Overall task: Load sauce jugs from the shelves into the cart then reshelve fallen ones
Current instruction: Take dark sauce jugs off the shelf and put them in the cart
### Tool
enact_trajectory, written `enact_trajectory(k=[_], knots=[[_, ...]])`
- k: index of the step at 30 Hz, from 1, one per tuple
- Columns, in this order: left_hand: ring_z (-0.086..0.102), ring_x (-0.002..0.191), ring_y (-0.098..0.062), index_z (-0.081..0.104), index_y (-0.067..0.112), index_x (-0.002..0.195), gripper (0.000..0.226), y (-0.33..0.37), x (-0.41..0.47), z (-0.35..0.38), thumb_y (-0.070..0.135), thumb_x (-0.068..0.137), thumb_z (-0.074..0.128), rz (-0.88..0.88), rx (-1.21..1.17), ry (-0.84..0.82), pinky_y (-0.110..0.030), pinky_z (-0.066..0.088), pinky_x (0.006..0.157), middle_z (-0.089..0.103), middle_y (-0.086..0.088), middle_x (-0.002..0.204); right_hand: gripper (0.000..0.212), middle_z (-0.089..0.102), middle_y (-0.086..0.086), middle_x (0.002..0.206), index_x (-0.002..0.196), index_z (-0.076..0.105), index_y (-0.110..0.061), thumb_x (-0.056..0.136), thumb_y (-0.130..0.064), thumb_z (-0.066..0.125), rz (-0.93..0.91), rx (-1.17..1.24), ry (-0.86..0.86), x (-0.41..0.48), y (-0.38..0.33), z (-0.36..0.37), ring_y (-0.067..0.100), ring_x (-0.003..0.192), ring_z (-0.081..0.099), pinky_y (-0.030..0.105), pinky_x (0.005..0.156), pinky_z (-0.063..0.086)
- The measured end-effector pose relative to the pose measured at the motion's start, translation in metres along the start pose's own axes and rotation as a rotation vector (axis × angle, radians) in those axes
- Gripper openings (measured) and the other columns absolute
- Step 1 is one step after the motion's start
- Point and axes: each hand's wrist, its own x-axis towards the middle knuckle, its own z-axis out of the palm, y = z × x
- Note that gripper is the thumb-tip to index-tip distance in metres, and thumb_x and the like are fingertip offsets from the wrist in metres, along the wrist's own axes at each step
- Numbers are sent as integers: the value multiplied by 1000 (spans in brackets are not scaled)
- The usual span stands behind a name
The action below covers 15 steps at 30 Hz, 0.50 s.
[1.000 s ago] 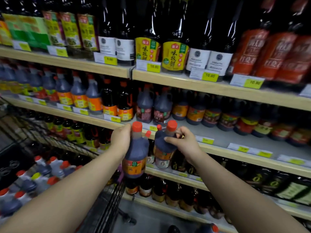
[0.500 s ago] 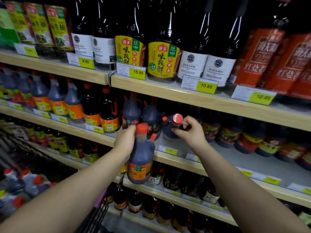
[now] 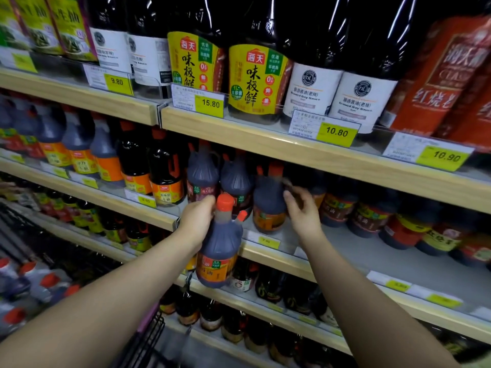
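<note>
My left hand [image 3: 198,221] grips a dark sauce jug [image 3: 220,251] by its handle just below the orange cap, holding it upright in front of the middle shelf's edge [image 3: 268,254]. A second, matching jug [image 3: 268,205] stands upright on that shelf beside two like it [image 3: 204,179]. My right hand [image 3: 303,213] is at this jug's right side, fingers loosely bent with the tips against it, blurred. The cart [image 3: 148,333] is at the lower left, with several orange-capped jugs [image 3: 26,282] lying in it.
Bare grey shelf surface [image 3: 358,253] lies right of the standing jug, in front of a row of red-labelled bottles [image 3: 369,216]. The shelf above carries tall bottles and yellow price tags [image 3: 210,103]. Smaller dark bottles [image 3: 268,285] fill the shelf below.
My right hand has set its jug upright on the middle shelf and slid from the neck down to its side. My left hand has kept its jug and moved closer to the shelf.
</note>
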Motion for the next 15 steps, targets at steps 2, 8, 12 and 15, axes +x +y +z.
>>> enact_trajectory(k=[2, 8, 12, 15], knots=[[57, 72, -19, 60, 14, 68, 25, 2, 1, 1, 25, 89, 50, 5, -2, 21, -30, 43, 70, 63, -4, 71, 28, 58, 7, 116, 119, 57, -2, 96, -16, 53, 10, 7, 80, 6, -1, 2, 12, 108, 50, 11, 83, 36], [43, 55, -11, 47, 16, 59, 33, 10, 1, 3, 16, 92, 46, 14, 19, 8, -27, 32, 57, 50, 11, 40, 29, 61, 13, 120, 121, 57, -4, 98, -19, 49, 46, -48, 105, 21, 1, 5, 20, 110, 54, 12, 79, 33], [41, 57, -13, 47, 16, 58, 34, 15, 1, 4, 17, 92, 46, 20, 11, 6, -28, 31, 57, 49, 3, 53, 29, 61, 14, 122, 122, 56, -4, 99, -19, 47, 20, -120, 74, 17, 5, 12, 25, 114, 53, 12, 79, 31], [36, 54, -14, 42, 17, 56, 35, 16, 3, 4, 15, 90, 47, 5, 30, 3, -28, 28, 55, 43, 7, 44, 30, 60, 16, 122, 122, 56, -3, 99, -19, 47, 18, -142, 64, 14, 5, 13, 27, 115, 53, 12, 78, 31]])
